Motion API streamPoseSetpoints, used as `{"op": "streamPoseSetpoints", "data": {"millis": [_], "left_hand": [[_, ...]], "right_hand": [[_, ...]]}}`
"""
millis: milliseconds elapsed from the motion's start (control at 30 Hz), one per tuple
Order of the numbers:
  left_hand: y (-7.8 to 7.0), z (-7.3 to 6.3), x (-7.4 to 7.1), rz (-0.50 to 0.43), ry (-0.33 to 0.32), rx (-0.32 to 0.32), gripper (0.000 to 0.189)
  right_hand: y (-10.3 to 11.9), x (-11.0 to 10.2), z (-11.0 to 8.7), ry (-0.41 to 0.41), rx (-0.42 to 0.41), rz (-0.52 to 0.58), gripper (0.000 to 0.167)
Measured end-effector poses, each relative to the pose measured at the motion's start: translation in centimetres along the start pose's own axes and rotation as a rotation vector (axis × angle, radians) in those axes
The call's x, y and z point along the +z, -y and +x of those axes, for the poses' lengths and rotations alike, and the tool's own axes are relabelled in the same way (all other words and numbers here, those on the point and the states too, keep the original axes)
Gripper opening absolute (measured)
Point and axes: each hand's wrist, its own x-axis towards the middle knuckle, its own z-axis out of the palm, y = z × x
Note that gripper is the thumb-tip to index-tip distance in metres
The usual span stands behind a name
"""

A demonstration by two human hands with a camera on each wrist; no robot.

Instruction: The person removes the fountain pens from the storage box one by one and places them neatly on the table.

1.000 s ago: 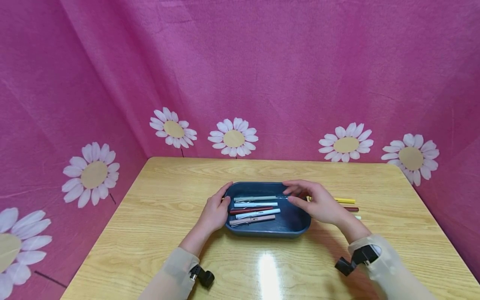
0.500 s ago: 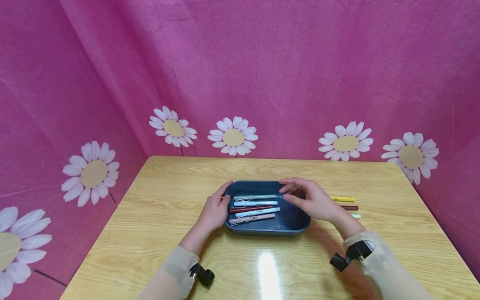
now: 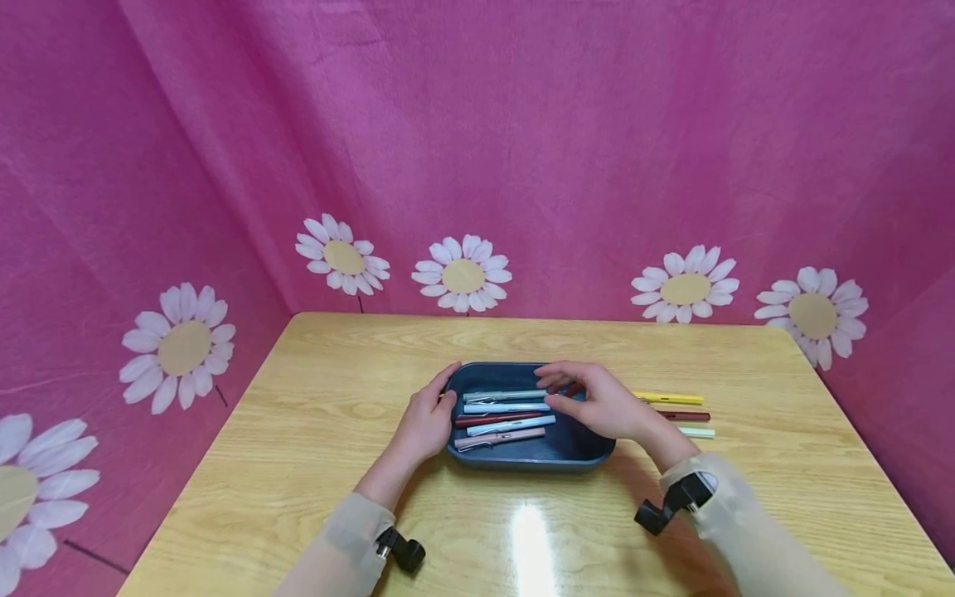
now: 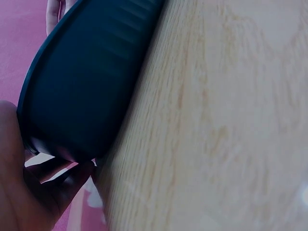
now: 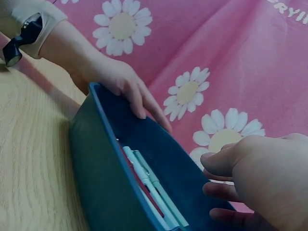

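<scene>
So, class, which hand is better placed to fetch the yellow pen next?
Probably the right hand: it is nearer the yellow pen, which lies right of the dark-blue tray, and seems free; the left hand grips the tray's left end.

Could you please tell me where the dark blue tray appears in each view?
Head: the dark blue tray lies below and right of centre, on the wooden table.
Left wrist: the tray is upper left, running off the top edge.
Right wrist: lower middle, running off the bottom edge.
Shared landmark: the left hand, holding the tray's end in every view.
</scene>
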Motion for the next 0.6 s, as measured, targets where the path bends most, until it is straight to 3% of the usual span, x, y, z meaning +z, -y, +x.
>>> {"op": "streamPoseSetpoints", "data": {"millis": [433,600], "left_hand": [[0.1,-0.1,-0.1,-0.005,0.002,0.0,0.05],[0.3,0.0,0.0,-0.003,0.005,0.005,0.05]], "right_hand": [[-0.6,1.7,1.7,0.048,0.001,-0.026,0.041],[-0.6,2.3,2.4,0.071,0.02,-0.101,0.04]]}}
